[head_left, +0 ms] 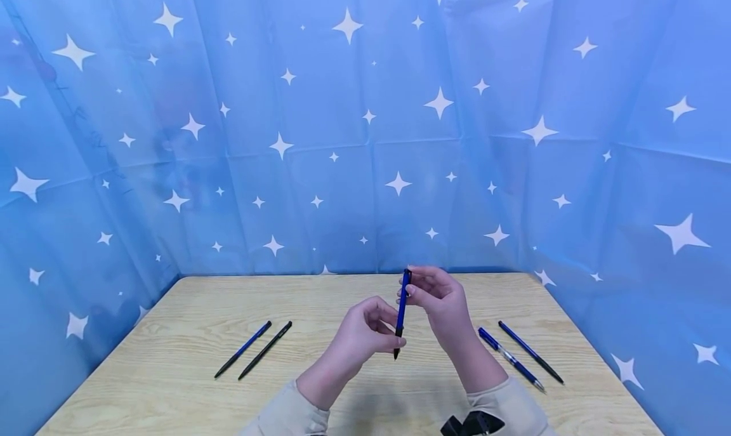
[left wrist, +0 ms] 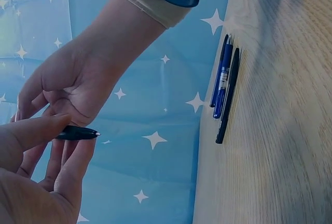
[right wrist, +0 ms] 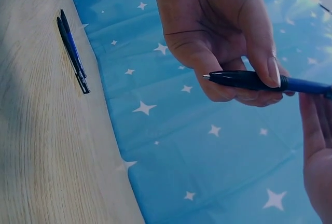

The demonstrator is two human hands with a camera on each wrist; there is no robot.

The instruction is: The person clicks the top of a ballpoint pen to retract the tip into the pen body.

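Note:
Upright above the table, a blue ballpoint pen [head_left: 403, 304] with a black grip is held between both hands, its writing tip lowest. My left hand [head_left: 363, 329] pinches it low down, thumb and fingers at the black grip [right wrist: 244, 79]. Higher up, my right hand [head_left: 444, 304] holds the blue barrel near the top end between thumb and fingers. The bare metal point sticks out past the left fingers in both wrist views. In the left wrist view, the left hand hides most of the blue barrel.
A blue-and-black pen [head_left: 243, 349] and a black pen [head_left: 265, 350] lie side by side on the left of the wooden table [head_left: 171, 360]. At right lie a blue pen with a clear section [head_left: 512, 360] and another blue-and-black pen [head_left: 531, 352]. The left wrist view shows a further dark pen [left wrist: 229, 97] there.

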